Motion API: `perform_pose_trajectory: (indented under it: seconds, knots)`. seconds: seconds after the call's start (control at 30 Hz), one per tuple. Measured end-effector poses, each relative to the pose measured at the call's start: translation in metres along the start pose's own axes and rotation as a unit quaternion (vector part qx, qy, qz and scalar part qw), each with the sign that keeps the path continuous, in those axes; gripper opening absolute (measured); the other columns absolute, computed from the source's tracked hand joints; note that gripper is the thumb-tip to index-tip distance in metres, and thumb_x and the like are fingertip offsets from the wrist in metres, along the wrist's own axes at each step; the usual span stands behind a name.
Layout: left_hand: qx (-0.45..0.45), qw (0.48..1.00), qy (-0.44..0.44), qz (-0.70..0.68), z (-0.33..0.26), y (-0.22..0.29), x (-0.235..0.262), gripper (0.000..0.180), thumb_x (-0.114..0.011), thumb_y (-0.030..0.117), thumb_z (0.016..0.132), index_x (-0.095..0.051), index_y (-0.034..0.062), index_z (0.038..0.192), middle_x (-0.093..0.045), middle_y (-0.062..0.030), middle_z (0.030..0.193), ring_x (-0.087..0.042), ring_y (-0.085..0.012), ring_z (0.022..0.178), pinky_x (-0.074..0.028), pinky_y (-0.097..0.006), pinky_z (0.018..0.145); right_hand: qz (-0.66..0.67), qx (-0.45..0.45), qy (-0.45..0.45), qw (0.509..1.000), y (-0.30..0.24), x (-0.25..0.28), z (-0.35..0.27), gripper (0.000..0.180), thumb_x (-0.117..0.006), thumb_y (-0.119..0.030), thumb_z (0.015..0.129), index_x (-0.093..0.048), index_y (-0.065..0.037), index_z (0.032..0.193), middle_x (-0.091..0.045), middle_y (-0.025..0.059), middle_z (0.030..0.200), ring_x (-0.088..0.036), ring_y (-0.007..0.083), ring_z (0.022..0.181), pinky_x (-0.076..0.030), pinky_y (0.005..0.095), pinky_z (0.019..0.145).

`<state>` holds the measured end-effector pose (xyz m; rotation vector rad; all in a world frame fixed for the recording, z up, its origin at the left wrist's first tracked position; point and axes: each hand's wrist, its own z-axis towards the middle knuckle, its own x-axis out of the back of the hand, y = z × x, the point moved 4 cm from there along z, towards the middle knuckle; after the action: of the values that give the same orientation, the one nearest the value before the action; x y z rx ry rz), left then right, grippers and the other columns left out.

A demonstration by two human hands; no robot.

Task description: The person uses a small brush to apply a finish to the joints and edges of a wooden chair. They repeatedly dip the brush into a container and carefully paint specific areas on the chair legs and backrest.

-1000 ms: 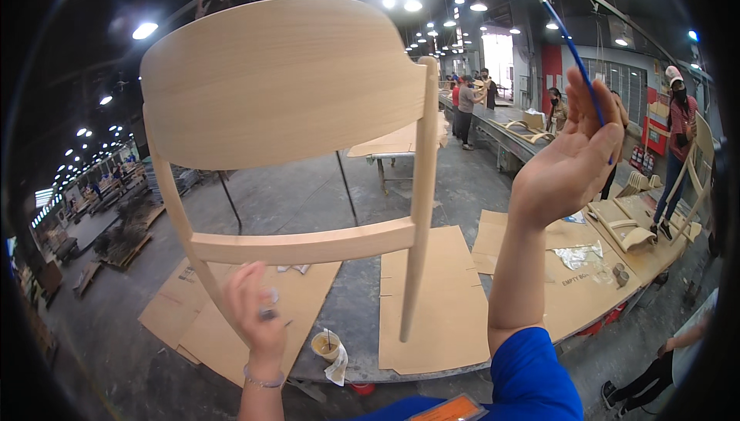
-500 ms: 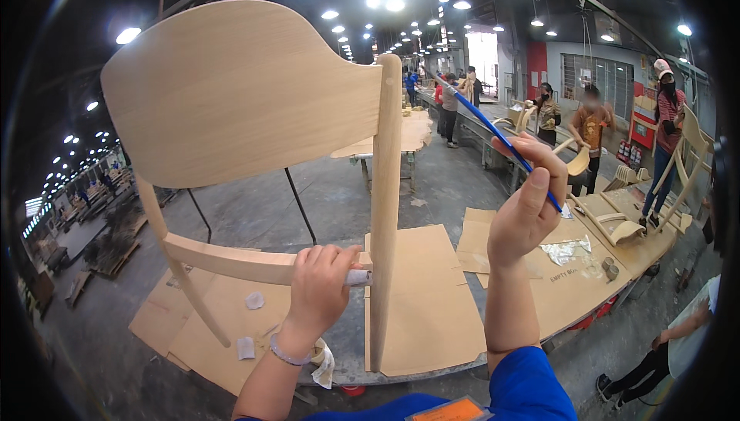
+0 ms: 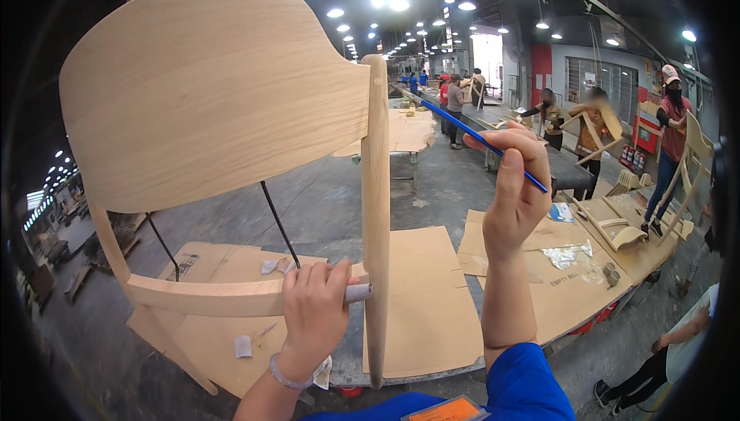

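A pale wooden chair frame with a broad curved backrest (image 3: 220,93) stands in front of me at the left. My left hand (image 3: 314,305) is closed round its lower rail (image 3: 204,296), close to the right post (image 3: 375,213). A small grey roll (image 3: 358,293) sticks out beside that hand's thumb, touching or nearly touching the post. Raised on the right, my right hand (image 3: 515,182) pinches a slim brush (image 3: 470,132) by its blue handle. The brush's tip points up and left toward the upper part of the post; whether it touches cannot be made out.
Cardboard sheets (image 3: 424,305) cover the bench under the frame, with a white scrap (image 3: 243,346) on them. Crumpled foil (image 3: 569,256) and chair parts (image 3: 617,224) lie to the right. Co-workers (image 3: 671,143) stand behind there; another person (image 3: 686,336) is at the near right.
The chair frame has swung left and nearer, its lower rail now lower in view, with my left hand still on it. My right hand and the brush have shifted slightly left, toward the post.
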<state>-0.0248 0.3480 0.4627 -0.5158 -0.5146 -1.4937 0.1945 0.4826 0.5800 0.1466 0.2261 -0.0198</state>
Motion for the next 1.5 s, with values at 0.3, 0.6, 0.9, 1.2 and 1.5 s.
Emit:
perform_pose_trajectory:
  seconds: [0.3,0.6,0.9,1.2,1.5]
  knots:
    - [0.022,1.0,-0.016,0.002,0.0,-0.001,0.006,0.027,-0.071,0.004,0.084,-0.07,0.0062,0.111,-0.063,-0.0104,0.089,-0.063,-0.0303,0.091,-0.041,-0.042,0.081,0.071,-0.026,0.021,0.997,0.023,-0.022,-0.004,0.02,-0.047,-0.007,0.105,-0.066,0.0,0.105,-0.079,0.0115,0.091,-0.063,0.0184,0.097,-0.035,0.0454,0.111]
    - [0.001,1.0,0.009,0.016,-0.001,-0.004,0.011,0.013,-0.069,0.017,0.094,-0.069,0.0096,0.105,-0.058,-0.0043,0.081,-0.059,-0.0234,0.079,-0.039,-0.038,0.075,0.053,-0.018,0.028,0.998,0.03,-0.031,-0.004,0.024,-0.042,-0.008,0.105,-0.065,-0.001,0.105,-0.078,0.012,0.089,-0.066,0.0168,0.095,-0.036,0.0468,0.112]
    - [0.024,1.0,-0.007,-0.014,-0.007,-0.008,0.012,0.025,-0.068,0.005,0.086,-0.07,0.0064,0.111,-0.061,-0.0087,0.086,-0.058,-0.028,0.084,-0.039,-0.041,0.08,0.068,-0.018,0.035,0.997,0.031,-0.035,-0.007,0.023,-0.043,-0.007,0.105,-0.066,-0.001,0.104,-0.078,0.0109,0.09,-0.066,0.0162,0.095,-0.036,0.0471,0.112]
    - [0.03,0.999,-0.006,-0.008,-0.006,-0.012,0.01,0.024,-0.069,0.007,0.087,-0.071,0.0067,0.111,-0.061,-0.0083,0.088,-0.059,-0.0279,0.085,-0.039,-0.041,0.081,0.072,-0.018,0.03,0.997,0.035,-0.04,-0.007,0.023,-0.044,-0.007,0.106,-0.066,0.0,0.105,-0.078,0.0105,0.089,-0.067,0.0147,0.092,-0.035,0.0462,0.113]
    - [0.037,0.999,-0.002,-0.006,-0.011,-0.017,0.013,0.025,-0.069,0.006,0.086,-0.071,0.0064,0.111,-0.061,-0.008,0.088,-0.059,-0.0274,0.086,-0.038,-0.04,0.08,0.077,-0.015,0.029,0.996,0.028,-0.049,-0.007,0.023,-0.044,-0.009,0.106,-0.066,0.0,0.104,-0.078,0.0114,0.089,-0.066,0.0137,0.092,-0.034,0.0456,0.114]
